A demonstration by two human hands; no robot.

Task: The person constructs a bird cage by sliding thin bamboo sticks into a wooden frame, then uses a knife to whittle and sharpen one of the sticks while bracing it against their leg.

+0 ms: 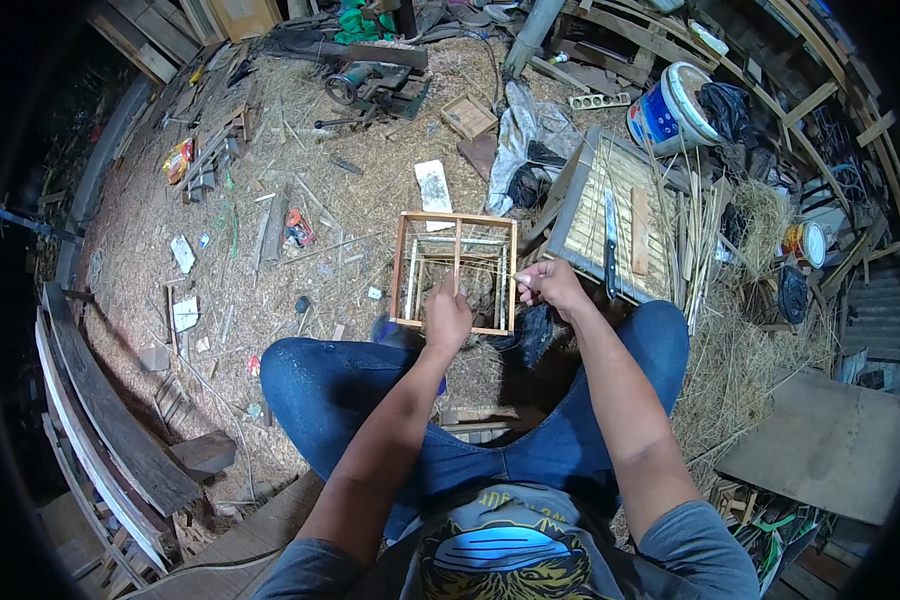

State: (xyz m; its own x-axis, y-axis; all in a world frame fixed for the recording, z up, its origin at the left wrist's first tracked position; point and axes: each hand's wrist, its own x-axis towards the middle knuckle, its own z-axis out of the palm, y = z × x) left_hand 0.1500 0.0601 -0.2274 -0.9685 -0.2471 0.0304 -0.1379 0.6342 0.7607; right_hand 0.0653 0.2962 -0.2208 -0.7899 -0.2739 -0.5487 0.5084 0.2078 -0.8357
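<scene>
A small box-shaped wooden frame (401, 270), open-sided with a bar across its top, stands between my knees. My left hand (448, 315) is closed around the near end of that middle bar. At the frame's right side, the fingers of my right hand (552, 283) pinch a thin pale stick (522, 278), whose other end is hard to trace among the frame's bars. A long knife (611, 240) with a dark handle lies to the right on a slatted wooden crate (580, 235), beside a flat wood piece (639, 230).
Wood shavings and scraps cover the ground. Ahead lie a white block (433, 185), a small wooden tray (468, 116) and a power tool (345, 85). A white-and-blue bucket (670, 110) stands at far right. Curved planks (115, 410) lean at left; a flat board (830, 440) lies at right.
</scene>
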